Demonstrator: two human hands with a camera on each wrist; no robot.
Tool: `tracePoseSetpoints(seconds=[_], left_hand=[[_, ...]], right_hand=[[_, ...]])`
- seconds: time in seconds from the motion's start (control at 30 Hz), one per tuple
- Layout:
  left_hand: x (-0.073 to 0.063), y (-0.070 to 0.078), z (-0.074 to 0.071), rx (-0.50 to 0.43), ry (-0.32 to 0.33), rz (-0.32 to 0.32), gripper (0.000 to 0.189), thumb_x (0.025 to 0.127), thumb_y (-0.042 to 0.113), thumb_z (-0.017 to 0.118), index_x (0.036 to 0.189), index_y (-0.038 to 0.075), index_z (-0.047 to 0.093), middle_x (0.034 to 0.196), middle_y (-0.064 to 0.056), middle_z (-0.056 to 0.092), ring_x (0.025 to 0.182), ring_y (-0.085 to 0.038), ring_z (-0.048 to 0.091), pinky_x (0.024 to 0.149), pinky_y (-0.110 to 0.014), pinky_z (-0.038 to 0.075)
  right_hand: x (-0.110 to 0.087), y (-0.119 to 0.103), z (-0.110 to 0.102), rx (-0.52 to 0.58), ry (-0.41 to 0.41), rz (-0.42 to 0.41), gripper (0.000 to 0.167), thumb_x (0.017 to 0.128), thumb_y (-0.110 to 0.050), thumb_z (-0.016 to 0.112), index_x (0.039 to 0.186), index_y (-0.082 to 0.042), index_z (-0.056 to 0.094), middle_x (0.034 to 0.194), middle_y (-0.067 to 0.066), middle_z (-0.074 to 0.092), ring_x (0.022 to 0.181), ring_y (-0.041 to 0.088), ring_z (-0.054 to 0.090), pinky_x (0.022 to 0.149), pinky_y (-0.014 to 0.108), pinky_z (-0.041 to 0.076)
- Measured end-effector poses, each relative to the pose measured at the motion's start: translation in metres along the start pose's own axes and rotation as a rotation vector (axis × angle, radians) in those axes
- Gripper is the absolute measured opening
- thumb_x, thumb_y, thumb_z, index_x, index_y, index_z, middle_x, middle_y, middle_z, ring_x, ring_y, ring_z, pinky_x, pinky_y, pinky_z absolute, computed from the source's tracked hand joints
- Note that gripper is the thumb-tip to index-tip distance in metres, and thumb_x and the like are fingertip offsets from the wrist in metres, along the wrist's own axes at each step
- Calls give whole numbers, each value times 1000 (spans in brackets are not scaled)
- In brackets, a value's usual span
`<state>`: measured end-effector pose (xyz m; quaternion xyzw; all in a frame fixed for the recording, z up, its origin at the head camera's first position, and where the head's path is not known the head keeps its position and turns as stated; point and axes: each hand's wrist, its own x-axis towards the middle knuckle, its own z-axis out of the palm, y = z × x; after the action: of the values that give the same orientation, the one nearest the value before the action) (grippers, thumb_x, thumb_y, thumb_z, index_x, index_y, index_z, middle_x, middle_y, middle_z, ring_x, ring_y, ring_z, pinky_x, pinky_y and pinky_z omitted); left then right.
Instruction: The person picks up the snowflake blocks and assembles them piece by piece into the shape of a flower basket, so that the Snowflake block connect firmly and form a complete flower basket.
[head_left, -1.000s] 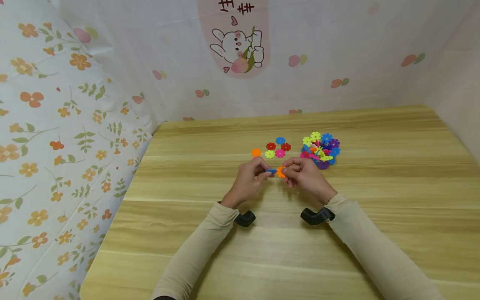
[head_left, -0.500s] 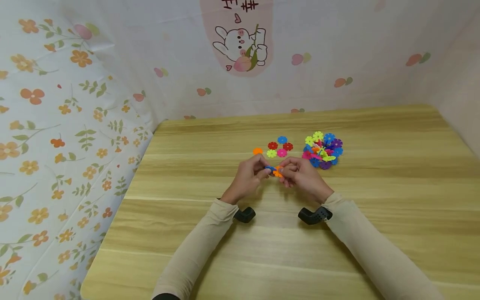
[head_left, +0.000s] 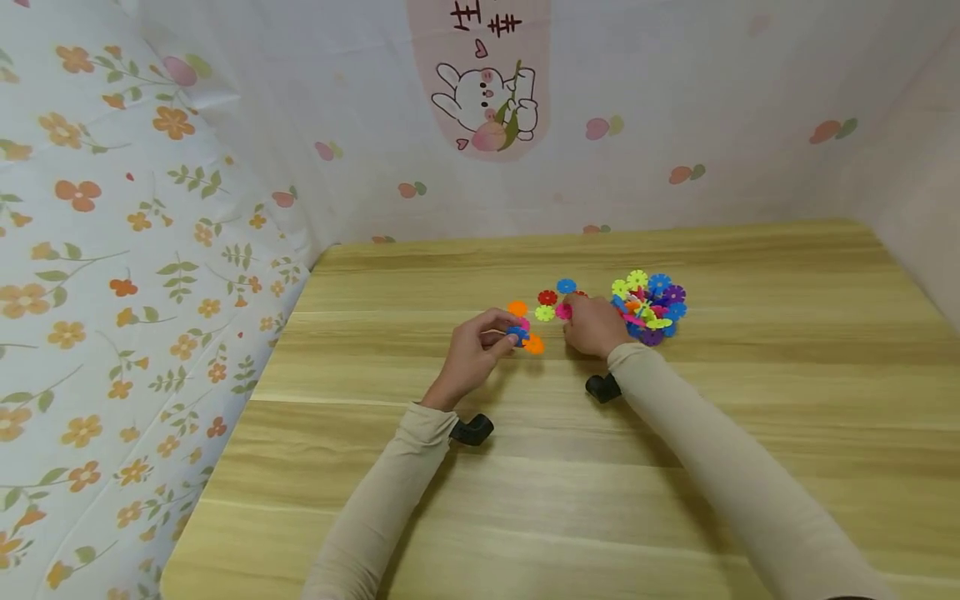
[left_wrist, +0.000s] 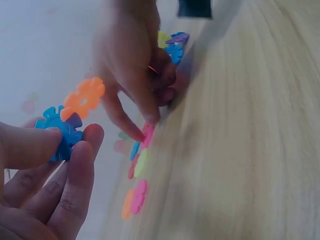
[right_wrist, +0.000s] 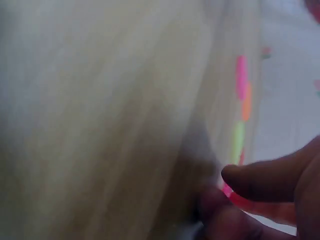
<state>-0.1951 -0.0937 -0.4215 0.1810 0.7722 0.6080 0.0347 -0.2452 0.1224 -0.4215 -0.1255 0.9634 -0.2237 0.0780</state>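
Note:
In the head view my left hand [head_left: 472, 354] pinches a blue toothed plastic disc [head_left: 517, 336] between thumb and fingers, above the table. An orange disc [left_wrist: 75, 106] is joined to its edge and sticks out past the fingertips. Further forward and to the right, my right hand [head_left: 596, 325] reaches down to the tabletop. Its thumb and index finger pinch the edge of a pink disc [head_left: 563, 312], as the left wrist view also shows. In the blurred right wrist view, the fingers hide most of that pink disc [right_wrist: 226, 189].
Loose discs lie between the hands and the back edge: orange [head_left: 517, 308], a second pink one [head_left: 523, 323], lime [head_left: 544, 312], red [head_left: 547, 297] and blue [head_left: 566, 286]. Right of my right hand stands a multicoloured cluster of discs [head_left: 660, 283]. Patterned cloth [head_left: 337, 192] hangs behind the wooden table [head_left: 750, 375].
My right hand has let go of the orange disc and moved forward to the pink one on the table. My left hand has shifted slightly left, still holding the joined blue and orange discs.

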Motion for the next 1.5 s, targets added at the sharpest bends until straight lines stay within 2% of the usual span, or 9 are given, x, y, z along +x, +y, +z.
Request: tracePoseSetpoints(seconds=[0.17, 0.33, 0.47, 0.57, 0.7, 0.8, 0.87, 1.07, 1.5], left_hand=[[1, 0, 2, -12, 3, -20, 24, 96, -4, 59, 117, 3, 69, 106, -18, 67, 88, -42, 70, 79, -42, 60], [1, -1, 3, -138, -14, -76, 22, 95, -7, 59, 116, -7, 64, 115, -27, 63, 91, -40, 72, 83, -49, 58], [0, 0, 6, -210, -19, -125, 17, 92, -7, 63, 108, -8, 61, 119, -28, 60, 93, -36, 72, 86, -51, 56], [-1, 1, 7, -174, -20, -129, 13, 90, -4, 67, 102, -3, 62, 110, -21, 63, 94, -33, 73, 86, -48, 57], [-2, 0, 8, -91, -25, -84, 10, 90, -2, 69, 98, 0, 63, 103, -15, 65, 96, -26, 73, 84, -41, 59], [-2, -1, 9, -54, -29, -34, 10, 89, -3, 69, 97, -1, 62, 102, -18, 65, 97, -28, 72, 82, -36, 59], [-2, -2, 9, -29, -32, -6, 10, 89, -4, 68, 97, -2, 62, 102, -19, 65, 98, -29, 72, 81, -32, 59], [-1, -4, 9, 9, -21, 12, 10, 90, -5, 68, 97, -2, 62, 102, -20, 64, 98, -30, 72, 81, -29, 59], [2, -3, 15, 31, -45, -2, 11, 90, -5, 67, 98, -3, 62, 101, -20, 64, 97, -30, 71, 82, -27, 58]], right_hand=[[0, 1, 3, -117, 42, -11, 22, 89, -14, 69, 108, -4, 66, 92, 16, 66, 81, 33, 61, 65, 44, 55], [-5, 2, 4, -124, 75, -116, 9, 86, -12, 74, 85, -6, 67, 86, 11, 62, 79, 26, 57, 69, 40, 53], [-7, 1, 2, -70, 27, -123, 11, 83, -4, 72, 92, -3, 66, 87, 12, 63, 79, 26, 57, 70, 39, 54], [-9, 3, 0, 7, -26, -133, 21, 81, -2, 74, 100, 0, 65, 90, 13, 64, 80, 27, 57, 73, 38, 53], [-15, 10, -2, 116, -83, -192, 14, 81, -3, 77, 92, 0, 68, 82, 9, 65, 75, 23, 55, 70, 34, 48], [-24, 15, -4, 203, -101, -234, 4, 85, -3, 73, 86, -5, 71, 79, 4, 66, 71, 18, 53, 66, 30, 46], [-31, 17, -4, 280, -107, -245, 6, 88, -1, 70, 87, -7, 71, 82, 3, 68, 69, 16, 55, 64, 29, 47], [-45, 16, -5, 419, -57, -253, 7, 94, -5, 65, 94, -8, 71, 82, 10, 70, 64, 23, 64, 54, 28, 50], [-57, 13, 0, 438, 80, -258, 6, 92, -7, 70, 96, -8, 75, 82, 9, 71, 66, 20, 65, 60, 25, 54]])
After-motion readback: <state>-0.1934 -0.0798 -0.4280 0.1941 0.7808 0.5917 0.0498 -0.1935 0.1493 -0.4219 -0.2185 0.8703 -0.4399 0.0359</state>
